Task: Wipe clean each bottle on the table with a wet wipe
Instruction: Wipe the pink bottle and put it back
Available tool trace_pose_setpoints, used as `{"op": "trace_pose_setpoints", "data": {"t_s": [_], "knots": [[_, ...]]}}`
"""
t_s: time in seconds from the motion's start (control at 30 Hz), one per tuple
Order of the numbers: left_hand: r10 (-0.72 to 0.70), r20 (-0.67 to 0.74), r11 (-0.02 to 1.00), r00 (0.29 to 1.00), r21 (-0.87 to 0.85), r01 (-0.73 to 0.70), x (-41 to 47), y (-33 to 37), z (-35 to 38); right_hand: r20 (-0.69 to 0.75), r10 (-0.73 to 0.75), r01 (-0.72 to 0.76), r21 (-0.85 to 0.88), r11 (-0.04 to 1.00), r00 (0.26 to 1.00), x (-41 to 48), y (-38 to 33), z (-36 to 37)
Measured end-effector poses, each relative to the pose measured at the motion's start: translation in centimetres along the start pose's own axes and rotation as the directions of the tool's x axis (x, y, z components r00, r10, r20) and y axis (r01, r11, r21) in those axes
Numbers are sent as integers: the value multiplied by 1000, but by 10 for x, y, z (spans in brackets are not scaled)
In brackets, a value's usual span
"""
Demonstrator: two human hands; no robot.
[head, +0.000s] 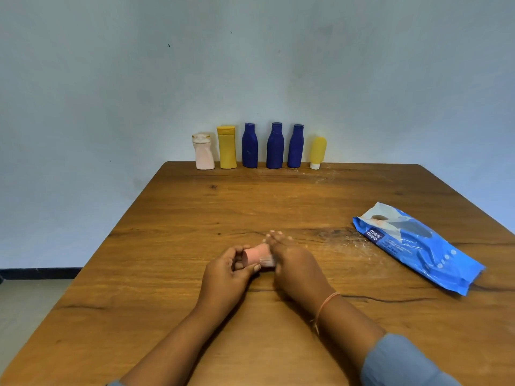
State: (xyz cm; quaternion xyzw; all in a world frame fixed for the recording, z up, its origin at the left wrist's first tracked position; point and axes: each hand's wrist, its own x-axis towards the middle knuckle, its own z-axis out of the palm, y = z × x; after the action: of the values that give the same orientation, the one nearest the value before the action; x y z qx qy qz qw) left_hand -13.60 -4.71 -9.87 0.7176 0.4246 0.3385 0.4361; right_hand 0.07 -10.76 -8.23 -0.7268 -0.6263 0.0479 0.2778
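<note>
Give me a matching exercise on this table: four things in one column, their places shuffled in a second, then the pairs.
1. small pink bottle
2. wipes pack
3. yellow tube
4. pale pink bottle

A. left end of the back row
B. lying flat on the right of the table
C. gripped by the left hand
D. right end of the back row

Pairs: 1-C, 2-B, 3-D, 4-A
</note>
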Motion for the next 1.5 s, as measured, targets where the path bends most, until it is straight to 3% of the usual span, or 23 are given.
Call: {"op": "trace_pose_setpoints", "data": {"t_s": [0.13, 0.33, 0.47, 0.57, 0.8, 0.97, 1.07, 1.3, 1.5], "knots": [[11, -8, 1000, 1000, 18, -11, 1, 2, 0, -37, 134, -134, -1, 991, 990, 4, 3, -3], [63, -10, 993, 998, 98, -62, 0, -1, -4, 9, -65, 64, 124, 990, 998, -8, -51, 21], [34, -16, 994, 999, 102, -32, 0, 1, -3, 26, -146, 143, 108, 984, 989, -11, -40, 21], [-40, 9, 999, 999, 17, 39, 3, -1, 1, 18, -59, 58, 45, 997, 998, -9, -11, 5], [-38, 9, 998, 999, 40, 38, 3, 1, 1, -36, 93, -93, 19, 996, 995, -3, -5, 6], [12, -9, 987, 1000, 159, -10, 1, 2, -4, 31, -75, 71, 113, 991, 997, -11, -43, 22], [19, -22, 987, 1000, 158, -15, 0, 4, -5, 62, -170, 165, 81, 983, 984, -16, -39, 25], [-39, 1, 999, 999, 4, 39, 3, 2, 1, 8, 86, -86, 1, 996, 996, -9, 14, -4], [111, 14, 992, 994, 52, -111, -1, 3, 0, 22, 162, -161, -51, 986, 986, -8, 20, -6]]}}
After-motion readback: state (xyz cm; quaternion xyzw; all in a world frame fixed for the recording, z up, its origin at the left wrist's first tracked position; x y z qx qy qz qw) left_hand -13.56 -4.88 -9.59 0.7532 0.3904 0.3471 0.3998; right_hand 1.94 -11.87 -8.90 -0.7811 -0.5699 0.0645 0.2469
